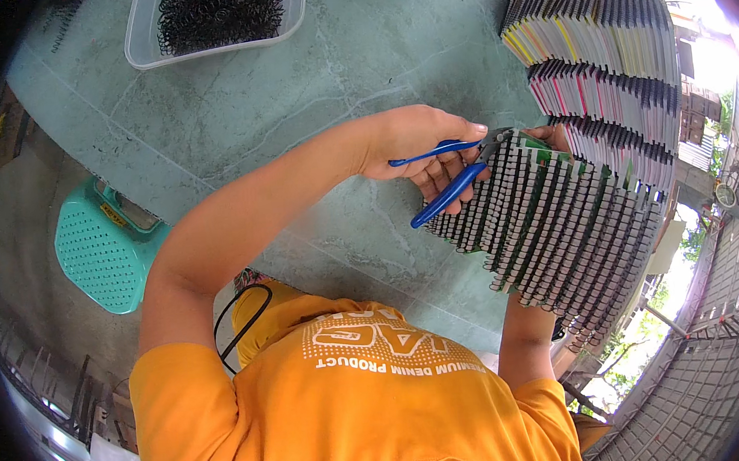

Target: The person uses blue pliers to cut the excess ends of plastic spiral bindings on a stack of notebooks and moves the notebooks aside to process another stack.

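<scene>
The left hand is curled round the spread handles of blue-handled pliers, their nose at the far end of a fanned stack of spiral-bound notebooks. The right hand shows only partly behind that end, its grip impossible to tell; weak support there could let the stack slide, while a slipping nose could bend a coil

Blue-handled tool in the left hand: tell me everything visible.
The pliers-like tool has two smooth blue handles, apparently plastic-coated, and a short, grey, metal-looking head. It's held in the left hand, handles spread, the lower one slanting down-left. The head points right, at the upper corner of the coil-bound bundle; whether it grips a coil is too small to tell.
</scene>
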A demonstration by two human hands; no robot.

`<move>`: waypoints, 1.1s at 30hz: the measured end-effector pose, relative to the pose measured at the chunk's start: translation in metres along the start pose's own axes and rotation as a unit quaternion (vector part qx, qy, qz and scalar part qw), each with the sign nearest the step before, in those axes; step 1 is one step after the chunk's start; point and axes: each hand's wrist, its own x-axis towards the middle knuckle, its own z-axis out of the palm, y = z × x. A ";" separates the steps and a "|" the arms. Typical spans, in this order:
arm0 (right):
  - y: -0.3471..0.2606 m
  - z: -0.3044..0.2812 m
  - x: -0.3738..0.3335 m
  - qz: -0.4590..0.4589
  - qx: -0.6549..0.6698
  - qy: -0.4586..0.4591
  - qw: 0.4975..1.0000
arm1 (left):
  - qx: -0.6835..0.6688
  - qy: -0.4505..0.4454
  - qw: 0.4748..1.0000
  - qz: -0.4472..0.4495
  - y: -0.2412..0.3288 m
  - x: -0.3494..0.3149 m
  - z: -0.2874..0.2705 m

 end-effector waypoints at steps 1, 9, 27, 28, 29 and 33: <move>0.003 -0.001 0.008 0.009 0.003 -0.014 1.000 | -0.011 0.000 1.000 -0.005 -0.001 -0.002 -0.002; -0.006 0.000 -0.001 0.036 0.006 -0.012 0.999 | 0.630 0.346 0.644 0.262 -0.025 0.006 0.027; -0.011 0.013 0.003 0.095 -0.006 -0.028 0.995 | -0.078 -0.073 0.994 0.023 -0.026 -0.011 0.007; -0.021 0.006 -0.004 0.136 -0.027 -0.007 0.990 | -0.075 -0.092 0.993 0.015 -0.022 -0.009 0.009; -0.027 0.001 0.000 0.186 -0.046 -0.007 0.981 | -0.077 -0.090 0.993 0.015 -0.023 -0.007 0.010; -0.007 0.020 -0.019 0.017 -0.082 0.076 0.994 | -0.099 -0.113 0.989 0.016 -0.023 -0.002 0.011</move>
